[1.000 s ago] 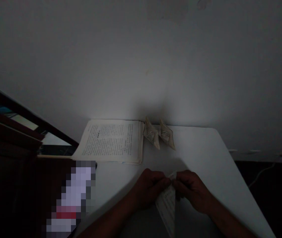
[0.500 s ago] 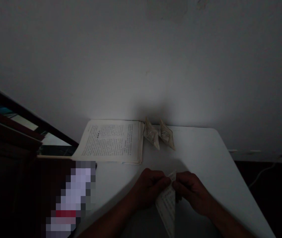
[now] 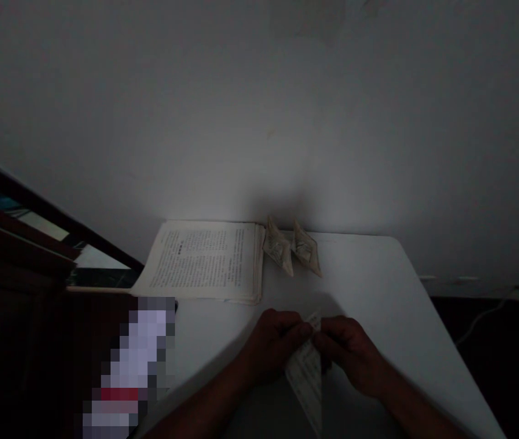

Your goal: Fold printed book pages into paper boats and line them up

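Between my two hands is a folded sheet of printed paper (image 3: 307, 375), a long narrow shape that tapers to a point toward me. My left hand (image 3: 275, 344) pinches its upper left edge, thumb on top. On the other side my right hand (image 3: 346, 350) grips the upper right edge, its thumb close to the left one. Fingers behind the paper are mostly hidden. Beyond the hands, two folded paper boats, a left one (image 3: 278, 249) and a right one (image 3: 306, 249), stand side by side near the wall.
A stack of printed pages (image 3: 204, 262) lies at the back left of the white table (image 3: 360, 268), touching or nearly touching the left boat. A plain wall (image 3: 259, 122) rises behind. At the lower left is a blurred-out pale object (image 3: 138, 353). A cable (image 3: 483, 320) runs on the right.
Both hands keep their pinch on the folded paper. The paper and right hand have shifted very slightly left; the boats and page stack stay in place.
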`<state>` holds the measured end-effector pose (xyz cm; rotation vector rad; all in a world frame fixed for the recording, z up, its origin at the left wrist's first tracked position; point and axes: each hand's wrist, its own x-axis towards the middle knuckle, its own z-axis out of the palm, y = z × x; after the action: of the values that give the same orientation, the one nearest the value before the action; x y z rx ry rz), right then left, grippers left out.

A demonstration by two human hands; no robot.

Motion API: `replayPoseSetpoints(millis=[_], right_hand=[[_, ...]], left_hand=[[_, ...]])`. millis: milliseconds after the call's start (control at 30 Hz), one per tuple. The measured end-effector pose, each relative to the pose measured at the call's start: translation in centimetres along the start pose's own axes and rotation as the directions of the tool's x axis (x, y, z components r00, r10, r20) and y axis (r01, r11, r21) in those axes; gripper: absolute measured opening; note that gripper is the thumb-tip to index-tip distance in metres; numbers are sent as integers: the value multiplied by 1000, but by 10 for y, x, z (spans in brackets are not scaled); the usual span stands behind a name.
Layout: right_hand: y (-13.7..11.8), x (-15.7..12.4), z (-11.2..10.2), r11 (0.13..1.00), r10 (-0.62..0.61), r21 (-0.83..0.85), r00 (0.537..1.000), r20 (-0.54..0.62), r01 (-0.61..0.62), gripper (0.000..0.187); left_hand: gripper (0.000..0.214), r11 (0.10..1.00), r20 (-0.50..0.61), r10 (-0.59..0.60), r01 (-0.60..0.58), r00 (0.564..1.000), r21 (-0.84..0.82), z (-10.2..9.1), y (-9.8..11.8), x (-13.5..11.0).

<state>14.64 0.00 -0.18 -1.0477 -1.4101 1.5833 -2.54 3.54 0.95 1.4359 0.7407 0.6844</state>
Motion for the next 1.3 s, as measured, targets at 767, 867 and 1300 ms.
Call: replayPoseSetpoints(millis=[767, 867, 1300], right_hand=[[-11, 2, -1, 972, -54, -235, 994, -91, 31, 34], [-8, 1, -5, 984, -42, -177, 991, -125, 19, 34], [-8, 3, -4, 1000, 26, 5, 991, -128, -25, 38]], left_hand=[[47, 986, -141, -163, 156, 977, -56, -1, -6, 8], [54, 978, -13, -193, 191, 981, -84, -2, -9, 6], [55, 999, 31, -39, 38, 999, 19, -3, -1, 3]])
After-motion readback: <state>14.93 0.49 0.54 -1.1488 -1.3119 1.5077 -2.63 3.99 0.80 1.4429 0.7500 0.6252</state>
